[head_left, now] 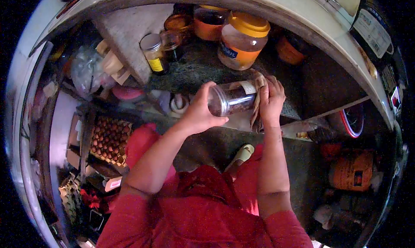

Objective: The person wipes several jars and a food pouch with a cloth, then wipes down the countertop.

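A clear jar [240,102] with a pale label and dark contents lies sideways in the air in front of the shelf. My left hand [199,112] is closed around its ribbed left end, thumb below and fingers above. At the other end, my right hand [271,100] presses a brown cloth [256,106] against the jar, with its fingers closed on the cloth. Part of the cloth hangs below the jar. Whatever lies between the cloth and that end of the jar is hidden.
On the shelf stand a large jar with an orange lid [244,42], a small silver-lidded jar [154,54] and several darker jars. Trays of eggs [110,137] sit low at the left. An orange bundle [352,171] lies at the right. The countertop edge [298,14] curves overhead.
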